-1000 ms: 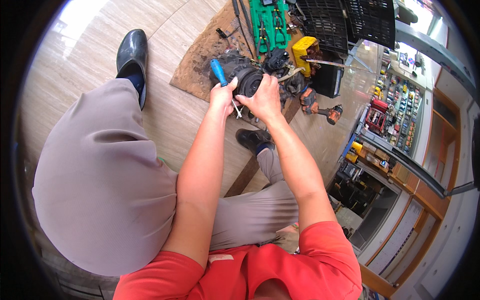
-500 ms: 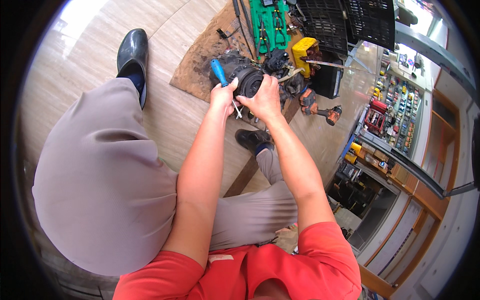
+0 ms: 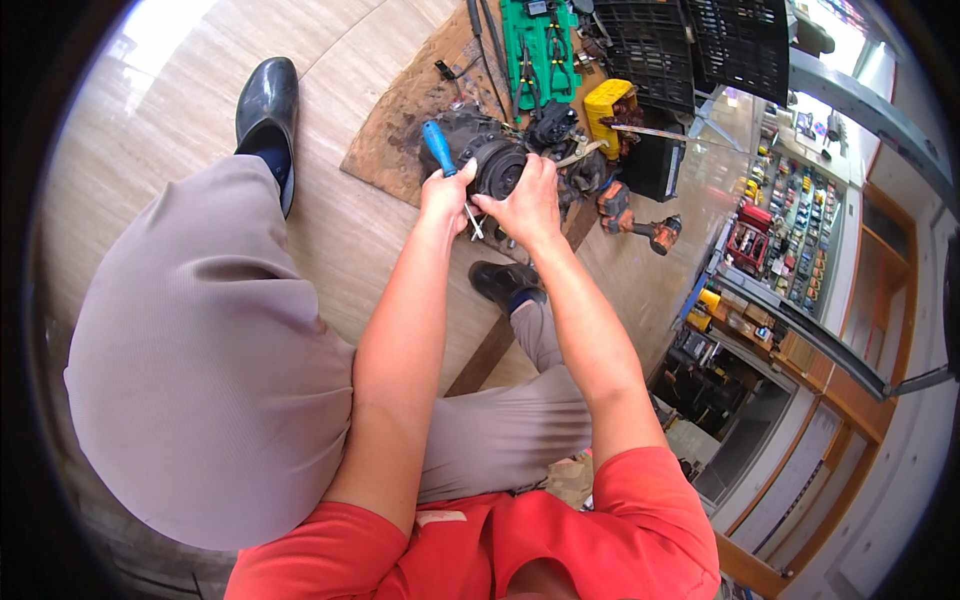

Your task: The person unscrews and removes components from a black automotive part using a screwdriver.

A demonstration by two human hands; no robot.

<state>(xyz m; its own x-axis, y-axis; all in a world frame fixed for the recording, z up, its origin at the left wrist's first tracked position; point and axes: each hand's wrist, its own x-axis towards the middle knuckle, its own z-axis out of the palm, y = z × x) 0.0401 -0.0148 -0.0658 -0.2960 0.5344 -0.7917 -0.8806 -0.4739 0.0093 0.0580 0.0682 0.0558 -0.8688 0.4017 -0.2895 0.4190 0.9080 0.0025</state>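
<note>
My left hand (image 3: 447,192) is closed around a screwdriver with a blue handle (image 3: 437,145). Its thin shaft points down past my fingers, toward me. A dark, greasy machine part with a round black grooved pulley (image 3: 500,168) lies just beyond. My right hand (image 3: 532,208) grips the pulley's near right rim, thumb on the near side and fingers over the far edge. Both hands are close together at the pulley, and the left fingertips are partly hidden behind the thumb and handle.
The part rests on a stained cardboard sheet (image 3: 385,150). Beyond lie a green tool case (image 3: 540,60) with pliers, a yellow container (image 3: 607,105) and black slatted panels (image 3: 645,50). An orange and black cordless drill (image 3: 640,222) is on the floor to the right, near my shoe (image 3: 503,284).
Both hands keep their hold on the screwdriver and the pulley. Only a very slight shift of the view shows.
</note>
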